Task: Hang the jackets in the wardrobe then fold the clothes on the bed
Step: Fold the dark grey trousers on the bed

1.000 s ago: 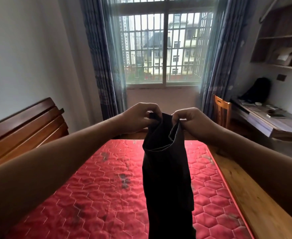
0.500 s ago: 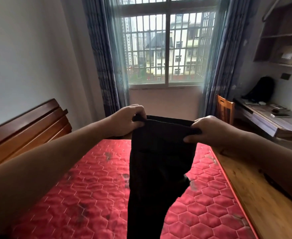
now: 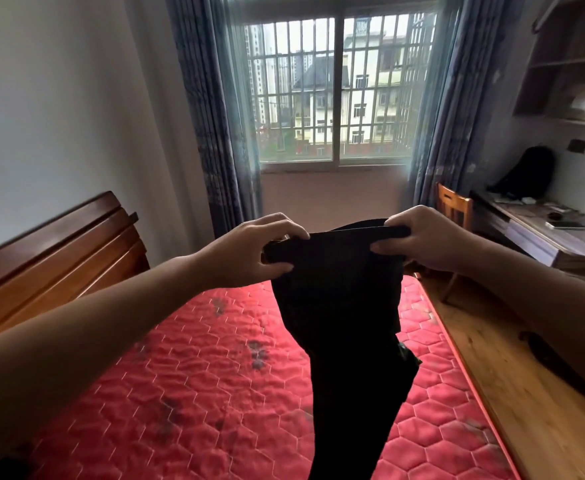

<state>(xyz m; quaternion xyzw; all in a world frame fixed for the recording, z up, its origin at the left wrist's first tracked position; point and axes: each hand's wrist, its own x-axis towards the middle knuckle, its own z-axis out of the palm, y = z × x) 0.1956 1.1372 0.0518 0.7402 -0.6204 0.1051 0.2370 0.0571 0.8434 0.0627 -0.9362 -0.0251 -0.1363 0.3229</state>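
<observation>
Holding one black garment (image 3: 346, 323) above the red mattress (image 3: 197, 375), I pinched its top edge with my two hands: left hand (image 3: 249, 249) at one end, right hand (image 3: 422, 237) at the other, the band stretched between. The mattress spread wide to its left, and wooden floor (image 3: 509, 393) ran along the mattress's right edge. Beyond stood one chair (image 3: 453, 206), one desk (image 3: 543, 240) and two curtains (image 3: 211, 116).

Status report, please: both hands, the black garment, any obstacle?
Left hand and right hand both grip the black garment by its top edge. It hangs over the red mattress. No obstacle seen between them.
</observation>
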